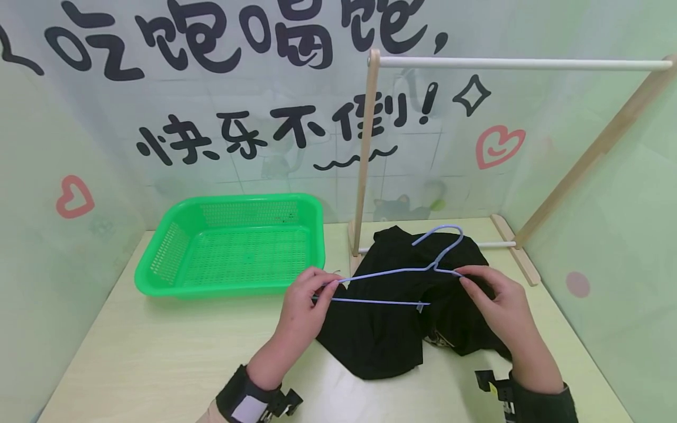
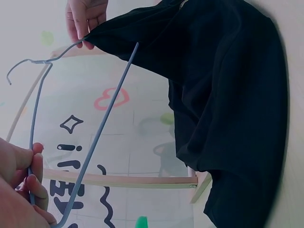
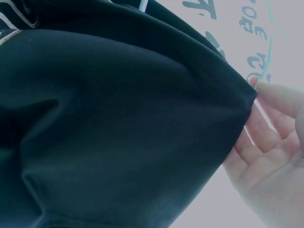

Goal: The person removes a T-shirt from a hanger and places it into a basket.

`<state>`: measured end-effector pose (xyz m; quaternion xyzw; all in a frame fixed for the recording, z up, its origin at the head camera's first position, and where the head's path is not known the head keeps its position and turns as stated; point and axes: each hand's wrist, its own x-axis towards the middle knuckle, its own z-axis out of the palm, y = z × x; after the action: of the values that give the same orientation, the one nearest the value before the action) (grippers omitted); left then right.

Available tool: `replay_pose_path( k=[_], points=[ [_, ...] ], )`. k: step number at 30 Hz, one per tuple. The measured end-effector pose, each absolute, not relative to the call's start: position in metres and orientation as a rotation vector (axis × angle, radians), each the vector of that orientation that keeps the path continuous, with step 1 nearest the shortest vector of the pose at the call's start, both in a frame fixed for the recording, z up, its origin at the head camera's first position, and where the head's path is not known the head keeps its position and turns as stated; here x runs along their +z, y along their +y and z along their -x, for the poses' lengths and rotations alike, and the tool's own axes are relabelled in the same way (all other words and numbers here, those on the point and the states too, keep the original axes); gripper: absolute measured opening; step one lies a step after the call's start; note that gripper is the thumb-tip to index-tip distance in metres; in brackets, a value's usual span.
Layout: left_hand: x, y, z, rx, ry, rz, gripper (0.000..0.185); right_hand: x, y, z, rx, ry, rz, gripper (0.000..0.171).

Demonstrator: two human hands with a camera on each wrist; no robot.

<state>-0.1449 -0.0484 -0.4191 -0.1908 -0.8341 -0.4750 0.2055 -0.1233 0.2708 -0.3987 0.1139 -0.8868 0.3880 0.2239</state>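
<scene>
A blue wire clothes hanger is held level over a black garment, its hook pointing up and to the left. My left hand grips the hanger's left arm between thumb and fingers. Near the hook's base, my right hand pinches the garment's edge together with the hanger's right arm. That end of the hanger goes under the black cloth in the left wrist view, so its tip is hidden. The right wrist view has the cloth stretched to a corner between thumb and fingers.
A green plastic basket sits at the back left of the pale table. Behind the garment, at the right, stands a wooden rack with a white top rail. A printed sheet lines the walls.
</scene>
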Motion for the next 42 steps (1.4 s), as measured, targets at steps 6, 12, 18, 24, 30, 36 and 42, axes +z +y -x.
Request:
replay_pose_path(
  k=[6, 12, 18, 24, 30, 36, 42],
  points=[
    [-0.418, -0.049, 0.144, -1.357, -2.317, 0.493, 0.012, -0.399, 0.271, 0.122, 1.118, -2.432, -0.307, 0.021],
    [-0.419, -0.052, 0.145, -1.385, -2.286, 0.49, 0.012, -0.402, 0.275, 0.124, 1.123, -2.395, -0.321, 0.023],
    [-0.417, -0.055, 0.145, -1.423, -2.263, 0.468, 0.012, -0.403, 0.28, 0.127, 1.004, -2.375, -0.219, 0.02],
    [-0.414, -0.058, 0.146, -1.423, -2.234, 0.469, 0.012, -0.405, 0.284, 0.129, 1.0, -2.369, -0.187, 0.018],
    [-0.413, -0.062, 0.149, -1.411, -2.195, 0.486, 0.012, -0.407, 0.291, 0.13, 0.992, -2.381, -0.192, 0.021],
    [-0.411, -0.068, 0.149, -1.438, -2.195, 0.452, 0.013, -0.408, 0.298, 0.13, 1.018, -2.357, -0.237, 0.022],
    [-0.396, -0.07, 0.143, -1.466, -2.174, 0.441, 0.012, -0.408, 0.301, 0.128, 1.039, -2.326, -0.26, 0.024]
  ],
)
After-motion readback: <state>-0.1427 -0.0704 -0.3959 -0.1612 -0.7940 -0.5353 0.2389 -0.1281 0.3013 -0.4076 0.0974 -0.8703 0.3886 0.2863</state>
